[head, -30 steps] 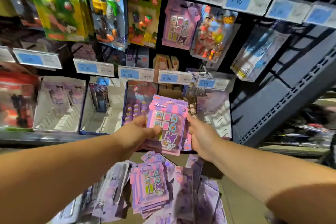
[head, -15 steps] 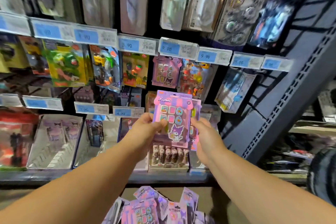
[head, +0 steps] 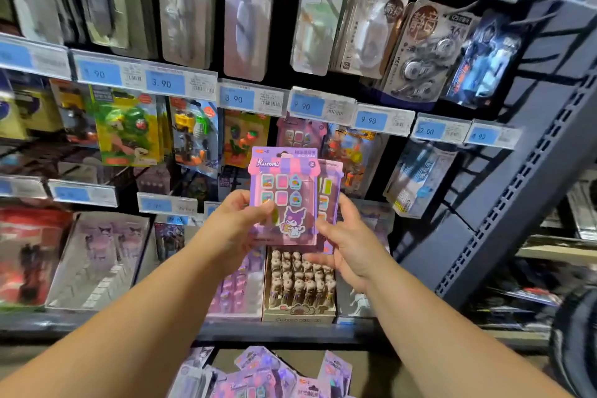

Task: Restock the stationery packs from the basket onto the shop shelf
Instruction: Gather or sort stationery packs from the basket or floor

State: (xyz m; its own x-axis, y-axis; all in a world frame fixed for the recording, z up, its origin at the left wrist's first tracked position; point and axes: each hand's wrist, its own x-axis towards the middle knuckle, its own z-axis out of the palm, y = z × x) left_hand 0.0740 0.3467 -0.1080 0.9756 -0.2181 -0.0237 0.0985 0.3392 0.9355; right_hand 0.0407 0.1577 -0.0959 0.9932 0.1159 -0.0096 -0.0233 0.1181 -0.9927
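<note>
While held before shelf (head: 97, 322), Kuromi packs (head: 284, 191) pinched at left edge by L hand (head: 237, 226), R hand (head: 347, 244) gripping right edge

The shelf ledge (head: 290, 336) runs dark below both hands. On it, below and between the left hand (head: 237, 224) and the right hand (head: 349, 249), stands an open box of small figures (head: 298, 284). A purple box (head: 237, 296) sits just beside it, under the left hand. Further left stand a white tray (head: 97, 265) and a red pack (head: 29, 252). Above the hands, packs (head: 248, 16) hang from pegs behind blue price tags (head: 307, 105).
</note>
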